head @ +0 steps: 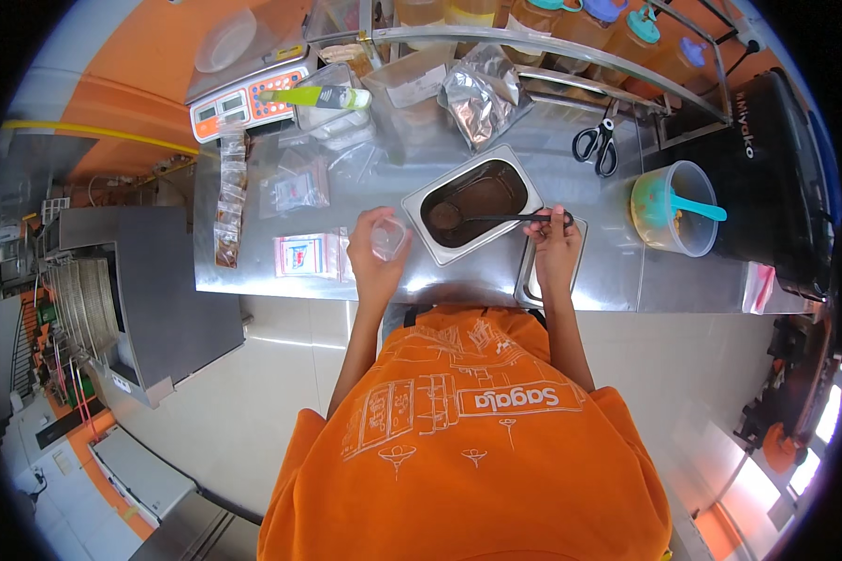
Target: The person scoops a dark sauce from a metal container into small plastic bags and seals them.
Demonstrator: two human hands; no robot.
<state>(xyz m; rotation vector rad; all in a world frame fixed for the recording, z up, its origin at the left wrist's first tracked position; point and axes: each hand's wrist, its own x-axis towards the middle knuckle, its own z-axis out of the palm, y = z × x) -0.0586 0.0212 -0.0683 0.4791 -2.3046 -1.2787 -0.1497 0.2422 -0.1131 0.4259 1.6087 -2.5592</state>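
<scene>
My right hand [556, 242] grips the black handle of a spoon [505, 217]. The spoon's bowl lies in dark brown sauce [495, 188], which partly fills a steel food pan [428, 242] standing on the counter at an angle. Just left of that pan, my left hand [377, 254] holds a small clear plastic cup [389, 238] between thumb and fingers. A steel lid or shallow pan [531, 270] lies below my right hand, partly hidden by it.
Zip bags [299, 254] and a strip of sachets [230, 200] lie left on the steel counter [463, 284]. Behind them stands a digital scale [249, 98]. Scissors [595, 146], a foil pouch [483, 98] and a tub with a turquoise spoon [673, 209] are further right. A metal rack [568, 45] overhangs the back.
</scene>
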